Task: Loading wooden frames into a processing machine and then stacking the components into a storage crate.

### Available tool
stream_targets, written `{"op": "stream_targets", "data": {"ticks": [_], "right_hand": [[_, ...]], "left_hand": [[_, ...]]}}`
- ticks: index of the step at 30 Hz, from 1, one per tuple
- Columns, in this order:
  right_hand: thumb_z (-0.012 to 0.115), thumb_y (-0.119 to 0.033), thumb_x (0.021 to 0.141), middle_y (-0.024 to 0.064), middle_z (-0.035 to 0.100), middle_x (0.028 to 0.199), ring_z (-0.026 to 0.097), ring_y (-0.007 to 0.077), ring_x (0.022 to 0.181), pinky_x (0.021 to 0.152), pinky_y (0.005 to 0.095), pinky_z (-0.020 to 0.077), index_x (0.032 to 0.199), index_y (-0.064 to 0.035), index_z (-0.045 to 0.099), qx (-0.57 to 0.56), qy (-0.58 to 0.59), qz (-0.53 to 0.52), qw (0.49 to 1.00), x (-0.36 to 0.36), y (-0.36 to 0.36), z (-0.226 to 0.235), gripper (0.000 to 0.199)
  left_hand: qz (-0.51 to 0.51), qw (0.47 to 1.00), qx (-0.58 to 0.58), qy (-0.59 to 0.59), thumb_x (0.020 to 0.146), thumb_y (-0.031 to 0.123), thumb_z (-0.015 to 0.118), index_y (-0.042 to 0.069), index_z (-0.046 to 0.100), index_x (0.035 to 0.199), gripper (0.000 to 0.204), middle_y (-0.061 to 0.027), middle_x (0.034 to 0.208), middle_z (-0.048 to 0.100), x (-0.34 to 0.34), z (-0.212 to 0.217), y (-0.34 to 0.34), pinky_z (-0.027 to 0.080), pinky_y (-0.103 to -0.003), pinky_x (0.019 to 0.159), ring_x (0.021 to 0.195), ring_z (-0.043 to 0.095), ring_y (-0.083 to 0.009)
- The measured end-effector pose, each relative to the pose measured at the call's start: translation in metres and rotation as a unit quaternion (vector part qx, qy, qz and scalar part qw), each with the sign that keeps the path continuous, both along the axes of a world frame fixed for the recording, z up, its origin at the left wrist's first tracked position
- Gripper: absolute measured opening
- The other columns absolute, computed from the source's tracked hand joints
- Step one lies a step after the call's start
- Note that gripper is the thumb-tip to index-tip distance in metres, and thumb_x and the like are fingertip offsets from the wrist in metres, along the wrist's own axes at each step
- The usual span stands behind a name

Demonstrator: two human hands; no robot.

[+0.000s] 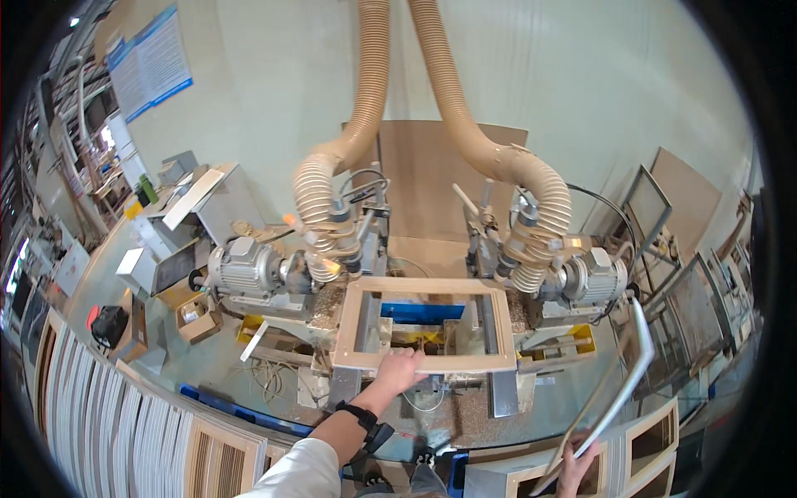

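Pale wall (623,108): behind the twin-motor machine (594,278). Wooden frame (465,363): across that machine's middle; your left hand (400,369) lies on its near rail, closure cannot be told. White-edged frame (618,398): tilted, right of the machine, pinched low in your right hand (579,466).

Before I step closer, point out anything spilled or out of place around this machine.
Brown debris, likely wood shavings, litters the floor below the wooden frame, and a loose cable or hose lies tangled to its left. Both look untidy underfoot.
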State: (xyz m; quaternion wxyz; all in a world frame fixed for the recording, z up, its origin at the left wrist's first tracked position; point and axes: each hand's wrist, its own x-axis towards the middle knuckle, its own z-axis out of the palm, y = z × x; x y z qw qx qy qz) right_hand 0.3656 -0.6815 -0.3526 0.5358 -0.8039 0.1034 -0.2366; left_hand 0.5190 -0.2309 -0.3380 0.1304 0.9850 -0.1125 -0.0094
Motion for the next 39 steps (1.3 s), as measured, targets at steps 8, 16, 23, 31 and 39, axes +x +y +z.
{"op": "stream_targets", "data": {"ticks": [8,16,23,31,39], "right_hand": [[0.062,-0.008,0.068,0.0082,0.054,0.073,0.058,0.0279,0.069,0.062,0.0406,0.0477,0.113,-0.0188,0.059,-0.513,-0.019,0.439,0.737,0.113,0.189,0.136,0.047],[0.050,-0.005,0.075,0.0121,0.057,0.077,0.060,0.0308,0.070,0.062,0.0409,0.0497,0.114,-0.0171,0.059,-0.501,-0.076,0.447,0.737,0.183,0.277,0.037,0.042],[0.054,-0.002,0.072,0.0138,0.059,0.082,0.061,0.0321,0.071,0.062,0.0432,0.0501,0.114,-0.0186,0.061,-0.493,-0.085,0.440,0.746,0.213,0.299,0.013,0.045],[0.059,-0.002,0.068,0.0137,0.057,0.078,0.058,0.0330,0.075,0.066,0.0418,0.0472,0.113,-0.0102,0.058,-0.495,-0.085,0.449,0.739,0.212,0.298,0.016,0.045],[0.073,-0.010,0.065,0.0147,0.052,0.107,0.049,0.0332,0.101,0.088,0.0421,0.0388,0.123,-0.0071,0.051,-0.404,-0.113,0.350,0.838,0.160,0.262,0.049,0.062]], "left_hand": [[-0.137,0.989,-0.041,0.040,0.075,0.065,0.055,0.008,0.057,0.101,0.063,-0.0132,0.077,0.062,-0.181,0.026,0.002,0.052,-0.047,0.061,0.065,0.063,-0.0330],[0.127,0.971,-0.029,0.200,0.075,0.048,0.065,0.009,0.055,0.091,0.043,-0.0101,0.069,0.057,-0.321,0.063,0.048,0.050,-0.043,0.055,0.066,0.062,-0.0321],[0.489,0.828,-0.093,0.258,0.072,0.055,0.069,0.003,0.055,0.110,0.065,-0.0224,0.102,0.061,-0.468,0.052,0.072,0.048,-0.047,0.074,0.086,0.059,-0.0387],[0.661,0.735,0.037,0.143,0.069,0.060,0.066,0.007,0.059,0.098,0.061,-0.0160,0.074,0.064,-0.533,-0.022,0.110,0.051,-0.044,0.060,0.069,0.063,-0.0349],[0.641,0.755,0.136,-0.027,0.062,0.051,0.075,0.005,0.058,0.088,0.055,-0.0197,0.092,0.057,-0.542,-0.094,0.151,0.046,-0.048,0.073,0.085,0.055,-0.0388]]}}
